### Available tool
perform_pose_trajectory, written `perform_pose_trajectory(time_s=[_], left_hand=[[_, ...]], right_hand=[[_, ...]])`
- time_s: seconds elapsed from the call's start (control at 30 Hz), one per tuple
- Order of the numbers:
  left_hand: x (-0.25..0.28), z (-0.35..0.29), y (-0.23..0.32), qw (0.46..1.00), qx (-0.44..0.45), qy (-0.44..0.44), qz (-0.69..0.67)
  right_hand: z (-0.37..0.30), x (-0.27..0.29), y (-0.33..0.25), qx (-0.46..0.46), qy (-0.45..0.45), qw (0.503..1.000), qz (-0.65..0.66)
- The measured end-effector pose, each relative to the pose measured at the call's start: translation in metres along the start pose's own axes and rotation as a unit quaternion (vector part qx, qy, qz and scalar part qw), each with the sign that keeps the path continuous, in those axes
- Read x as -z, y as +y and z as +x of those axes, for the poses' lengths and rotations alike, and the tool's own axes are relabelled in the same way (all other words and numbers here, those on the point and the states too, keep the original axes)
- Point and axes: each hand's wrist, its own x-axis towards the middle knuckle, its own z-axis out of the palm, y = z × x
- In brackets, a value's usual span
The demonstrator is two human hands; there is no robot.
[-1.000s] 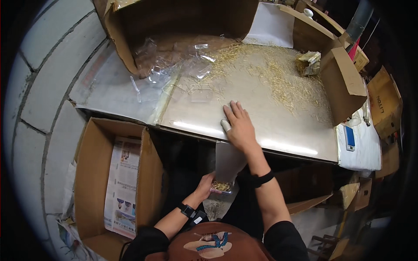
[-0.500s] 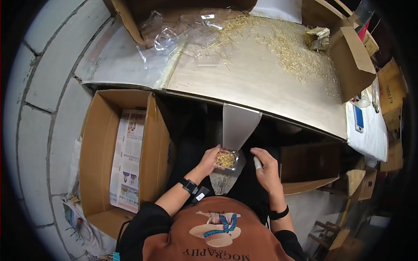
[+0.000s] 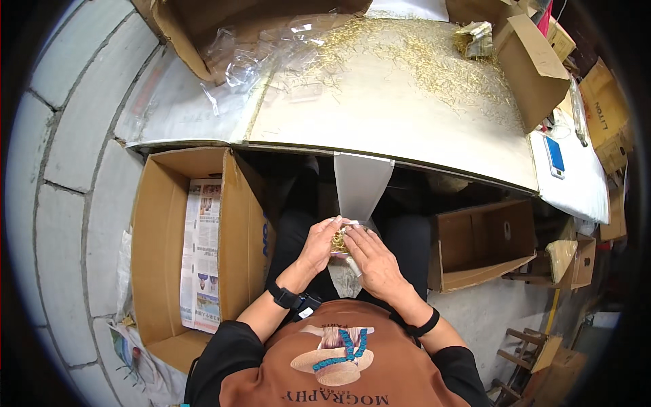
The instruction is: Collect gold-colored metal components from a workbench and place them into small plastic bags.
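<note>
Two hands hold a small, clear plastic box [image 3: 340, 254] of thin, gold-coloured, wire-like pieces [image 3: 338, 241] below the front edge of a pale, flat worktable [image 3: 386, 115].
The left hand [image 3: 317, 245] grips its side, likely to steady it; the right hand [image 3: 373, 266] lays straightened fingers over it, perhaps keeping pieces in, though whether they grip cannot be told. From the worktable's edge hangs a grey-white, tapered chute [image 3: 363, 183], presumably guiding pieces down.

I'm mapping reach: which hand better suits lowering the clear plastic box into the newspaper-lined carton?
Probably the left hand: it holds the clear plastic box nearer the carton; the right hand lies over the box.
</note>
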Motion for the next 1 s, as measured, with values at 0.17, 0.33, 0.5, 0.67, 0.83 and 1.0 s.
perform_pose_trajectory(time_s=[0.17,0.33,0.5,0.67,0.83,1.0], left_hand=[[-0.010,-0.009,0.009,1.000,-0.019,-0.004,0.016],[-0.004,-0.013,0.024,0.989,-0.001,-0.134,-0.070],[-0.008,-0.018,0.031,0.962,-0.012,-0.266,-0.055],[-0.009,-0.019,0.028,0.976,-0.001,-0.214,-0.036],[-0.014,-0.022,0.027,0.982,-0.009,-0.190,-0.012],[-0.010,-0.019,0.025,0.988,-0.017,-0.144,-0.046]], right_hand=[[0.008,0.017,0.006,-0.020,0.173,0.979,0.104],[-0.001,0.024,0.027,-0.276,0.191,0.881,0.334],[0.007,0.013,0.040,-0.337,0.160,0.782,0.499],[0.014,0.010,0.040,-0.335,0.154,0.784,0.500],[0.013,0.007,0.039,-0.344,0.149,0.805,0.460],[0.011,0.008,0.038,-0.371,0.133,0.762,0.513]])
